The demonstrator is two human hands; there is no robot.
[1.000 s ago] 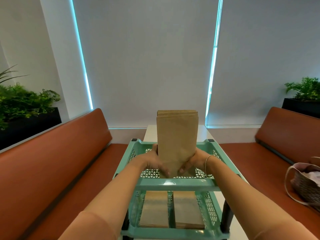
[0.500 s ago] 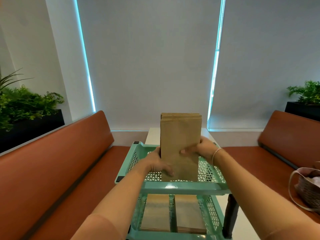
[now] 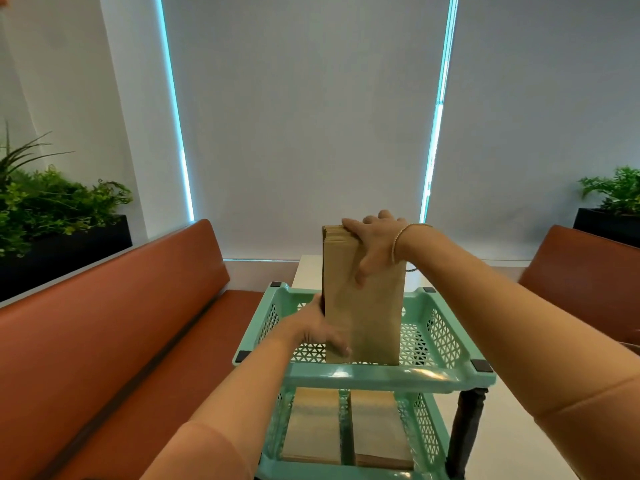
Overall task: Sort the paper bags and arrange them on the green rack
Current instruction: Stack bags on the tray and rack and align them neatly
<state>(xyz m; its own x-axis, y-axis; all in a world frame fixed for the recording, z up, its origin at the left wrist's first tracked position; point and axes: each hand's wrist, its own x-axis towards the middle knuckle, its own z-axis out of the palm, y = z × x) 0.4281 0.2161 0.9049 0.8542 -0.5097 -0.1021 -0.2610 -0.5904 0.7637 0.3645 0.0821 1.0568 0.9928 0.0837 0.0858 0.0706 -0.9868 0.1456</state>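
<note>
brown stack squared up over the top tier

head view: brown paper bags [image 3: 363, 306] stand upright as one stack between our hands, their lower end inside the top tray of the green rack [image 3: 388, 375]. our left hand [image 3: 320, 332] grips the stack low on its left edge, thumb curled onto the front face. our right hand [image 3: 375, 242] lies over the top end, fingers flat along the upper edges and thumb pressed down the front. below our hands, on the lower tier, two more piles of bags [image 3: 346, 431] lie flat side by side.

we judge this the evening-up step: the stack is being tapped square before it is laid down. the next move calls for tipping it flat into the top tray without letting the sheets fan out, so both grips should hold until the paper rests on the mesh.

against the earlier frame, our right hand has climbed from the stack's right side to its top end, while our left keeps its low hold; the stack has barely shifted.
</note>
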